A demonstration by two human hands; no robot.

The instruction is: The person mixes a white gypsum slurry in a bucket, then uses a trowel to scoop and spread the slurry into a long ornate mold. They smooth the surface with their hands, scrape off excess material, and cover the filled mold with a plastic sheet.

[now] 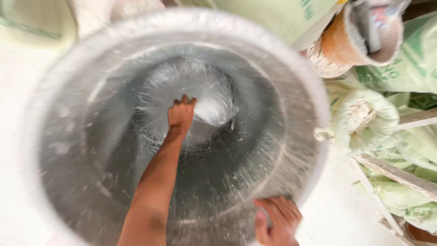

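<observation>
I look straight down into a big round metal drum point(73, 136), its grey walls dusted and streaked with white powder. My left hand point(181, 115) reaches deep inside, arm stretched down, with the fingers curled against a white heap of powder point(214, 107) on the drum's bottom. The frame is blurred, so whether that hand holds any powder is unclear. My right hand point(278, 219) grips the near rim of the drum at the lower right, thumb inside the rim and fingers over it.
Pale green woven sacks point(400, 68) lie piled on the right, with wooden slats point(396, 175) across them. An orange-brown bucket point(350, 41) crusted with white sits at the top right. The floor point(18, 100) around the drum is covered in white dust.
</observation>
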